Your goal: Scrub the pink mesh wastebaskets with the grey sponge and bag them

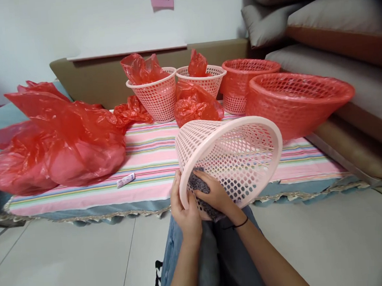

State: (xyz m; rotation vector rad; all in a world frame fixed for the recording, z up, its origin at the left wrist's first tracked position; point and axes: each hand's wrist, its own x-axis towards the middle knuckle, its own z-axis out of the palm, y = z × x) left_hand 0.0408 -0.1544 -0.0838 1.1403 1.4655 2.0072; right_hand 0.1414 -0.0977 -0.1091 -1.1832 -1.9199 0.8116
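Observation:
A pale pink plastic basket [200, 138] with a holed wall lies tilted on its side above my lap, its mouth turned toward me and to the right. My left hand [184, 209] grips its rim at the lower left, thumb inside and fingers outside. Inside the mouth, my right hand [216, 193] presses a dark grey cloth [198, 181] against the inner wall near that rim. Part of the cloth hangs below the hand. A dark band circles my right wrist.
Two more pale pink baskets [160, 97] with red bags in them stand at the back. Red-wrapped baskets [283, 106] are at the right, beside stacked cushions [342, 23]. Large red plastic bags [80, 146] fill the left. A small white tube-like item [125, 180] lies on the striped cloth [153, 163].

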